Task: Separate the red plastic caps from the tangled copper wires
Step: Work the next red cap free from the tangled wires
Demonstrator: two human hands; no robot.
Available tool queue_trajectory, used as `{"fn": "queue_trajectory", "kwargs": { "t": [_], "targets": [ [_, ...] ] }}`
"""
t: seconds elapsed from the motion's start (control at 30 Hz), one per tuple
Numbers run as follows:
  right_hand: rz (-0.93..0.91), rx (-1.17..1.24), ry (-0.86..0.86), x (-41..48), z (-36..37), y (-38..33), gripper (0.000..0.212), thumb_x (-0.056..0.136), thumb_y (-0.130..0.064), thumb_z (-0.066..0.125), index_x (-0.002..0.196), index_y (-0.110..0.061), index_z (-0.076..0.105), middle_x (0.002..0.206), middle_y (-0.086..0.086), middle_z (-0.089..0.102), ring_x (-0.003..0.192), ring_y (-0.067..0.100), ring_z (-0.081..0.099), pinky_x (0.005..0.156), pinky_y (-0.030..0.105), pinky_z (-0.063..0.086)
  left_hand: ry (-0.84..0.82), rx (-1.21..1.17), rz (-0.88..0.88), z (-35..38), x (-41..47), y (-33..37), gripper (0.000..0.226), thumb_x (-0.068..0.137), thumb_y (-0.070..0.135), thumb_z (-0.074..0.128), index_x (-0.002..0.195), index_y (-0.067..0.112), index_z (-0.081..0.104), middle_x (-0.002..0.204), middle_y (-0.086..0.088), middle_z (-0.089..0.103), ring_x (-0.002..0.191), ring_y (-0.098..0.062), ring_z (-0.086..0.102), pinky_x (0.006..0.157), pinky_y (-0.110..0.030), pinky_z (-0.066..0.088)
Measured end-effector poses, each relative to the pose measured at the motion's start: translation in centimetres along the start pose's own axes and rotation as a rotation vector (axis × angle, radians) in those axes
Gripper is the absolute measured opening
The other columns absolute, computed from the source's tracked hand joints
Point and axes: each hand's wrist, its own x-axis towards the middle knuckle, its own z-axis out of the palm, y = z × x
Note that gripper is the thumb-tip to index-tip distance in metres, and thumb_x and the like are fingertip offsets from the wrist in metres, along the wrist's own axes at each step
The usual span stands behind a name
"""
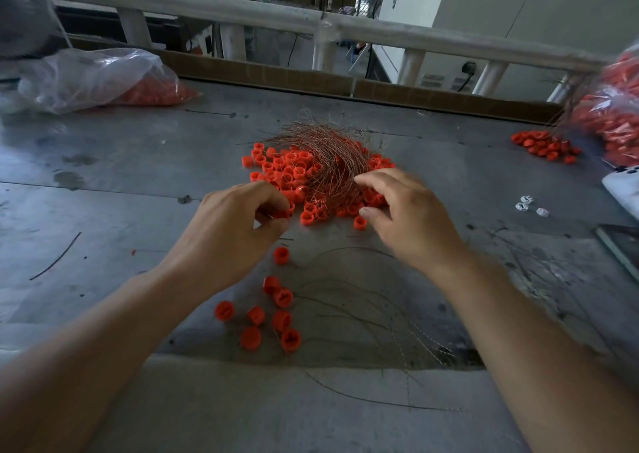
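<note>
A heap of red plastic caps (294,172) lies mid-table with a tangle of copper wires (328,148) arching over it. My left hand (235,224) sits at the heap's near left edge, its fingers pinched on a red cap (281,214). My right hand (408,217) hovers over the heap's near right side, fingers spread and curled, fingertips touching the wires, nothing clearly held. Several loose caps (273,317) lie nearer to me between my forearms. Thin loose wires (373,317) are strewn beside them.
A clear bag of red caps (103,79) lies at the far left. Another bag (612,120) with a small cap pile (546,146) is at the far right. A cardboard strip (345,82) lines the grey table's (121,162) far edge. Small white pieces (529,207) lie to the right.
</note>
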Motion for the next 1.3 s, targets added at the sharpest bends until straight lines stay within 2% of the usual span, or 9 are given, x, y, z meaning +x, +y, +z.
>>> {"fn": "queue_trajectory", "kwargs": {
  "t": [0.1,0.17,0.37,0.5,0.63,0.8,0.93,1.07,1.3],
  "targets": [
    [-0.014,-0.044,-0.08,0.1,0.8,-0.1,0.05,0.086,-0.016,0.061,0.134,-0.018,0.045,0.142,0.001,0.041,0.132,0.017,0.031,0.104,0.018,0.014,-0.014,0.003,0.008,0.0,-0.1,0.0,0.013,0.078,0.008,0.07,0.083,0.02,0.066,0.072,0.024,0.055,0.075,0.023,0.049,0.065,0.006,0.032],
    [-0.015,-0.06,-0.08,0.1,1.2,-0.3,0.049,0.086,-0.017,0.062,0.132,-0.018,0.048,0.143,0.002,0.039,0.133,0.018,0.029,0.105,0.021,0.015,-0.015,0.0,0.01,0.0,-0.1,0.1,0.013,0.078,0.008,0.07,0.083,0.02,0.067,0.073,0.024,0.055,0.076,0.023,0.049,0.065,0.006,0.033],
    [-0.035,-0.018,0.039,0.2,1.3,-0.5,0.029,0.078,-0.01,0.069,0.107,-0.01,0.064,0.128,0.006,0.053,0.123,0.023,0.041,0.098,0.021,0.019,-0.025,0.003,0.014,0.0,-0.1,0.1,0.013,0.078,0.009,0.07,0.083,0.021,0.067,0.073,0.024,0.055,0.076,0.024,0.049,0.066,0.006,0.032],
    [-0.058,-0.033,-0.023,0.1,1.6,-0.5,0.037,0.082,-0.012,0.066,0.119,-0.013,0.059,0.128,0.004,0.054,0.123,0.02,0.041,0.101,0.028,0.026,-0.022,-0.001,0.021,-0.1,-0.2,0.2,0.012,0.078,0.008,0.07,0.084,0.019,0.067,0.073,0.023,0.056,0.076,0.023,0.049,0.067,0.006,0.033],
    [-0.035,-0.014,-0.004,0.1,1.6,-0.6,0.04,0.083,-0.012,0.064,0.121,-0.015,0.056,0.107,0.001,0.063,0.106,0.018,0.05,0.093,0.029,0.031,-0.021,-0.003,0.026,-0.1,-0.2,0.2,0.013,0.078,0.007,0.069,0.085,0.018,0.067,0.075,0.022,0.057,0.077,0.022,0.05,0.067,0.005,0.034],
    [-0.049,-0.046,0.001,0.1,1.6,-0.5,0.022,0.083,-0.017,0.065,0.105,-0.013,0.066,0.1,0.002,0.065,0.099,0.019,0.053,0.09,0.026,0.028,-0.033,-0.002,0.015,-0.1,-0.2,0.1,0.013,0.079,0.01,0.069,0.084,0.022,0.066,0.077,0.021,0.058,0.083,0.018,0.051,0.068,0.004,0.035],
    [-0.066,-0.043,-0.022,0.0,1.8,-0.7,0.026,0.082,-0.026,0.066,0.105,-0.016,0.067,0.098,0.003,0.063,0.097,0.02,0.051,0.09,0.027,0.027,-0.031,0.002,0.015,-0.1,-0.2,0.1,0.013,0.079,0.01,0.069,0.085,0.021,0.067,0.076,0.021,0.058,0.081,0.018,0.051,0.067,0.004,0.035],
    [-0.093,-0.036,-0.013,0.0,1.9,-0.8,0.011,0.082,-0.02,0.066,0.089,-0.013,0.07,0.092,0.002,0.061,0.095,0.019,0.05,0.089,0.025,0.025,-0.039,0.003,0.019,-0.1,-0.2,0.1,0.014,0.079,0.01,0.069,0.084,0.023,0.066,0.075,0.022,0.058,0.081,0.018,0.051,0.068,0.004,0.036],
    [-0.172,0.244,0.269,-0.2,0.3,-2.0,0.008,0.082,-0.007,0.06,0.081,0.0,0.063,0.076,0.002,0.061,0.075,0.011,0.051,0.089,0.04,0.04,-0.024,-0.116,-0.031,-0.4,-0.5,0.5,0.035,0.078,0.01,0.07,0.075,0.042,0.055,0.073,0.022,0.059,0.079,0.013,0.056,0.063,0.003,0.038]
  ]
}}
